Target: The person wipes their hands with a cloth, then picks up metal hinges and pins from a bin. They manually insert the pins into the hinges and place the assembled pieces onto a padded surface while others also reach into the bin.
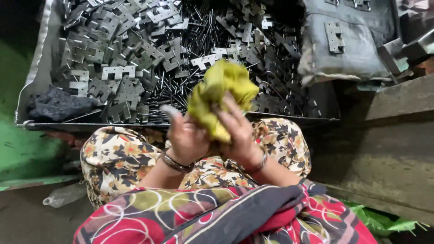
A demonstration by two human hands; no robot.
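Partly, yellow cloth [222,92] hides fingers [230,106].

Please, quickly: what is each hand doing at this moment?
Left hand: closed on the yellow cloth.
Right hand: closed on the same cloth.

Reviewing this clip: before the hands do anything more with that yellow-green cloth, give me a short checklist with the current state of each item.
1. Both hands on the cloth: ok. The left hand and right hand both grip the yellow-green cloth.
2. Cloth clear of the metal parts: ok, it is held up above the lap, in front of the tray.
3. Anything wrapped inside the cloth: cannot tell, it is bunched.
4. Hinge plates and pins contained in the tray: ok.
5. Grip sharpness: cannot tell, the left hand's fingers are blurred.
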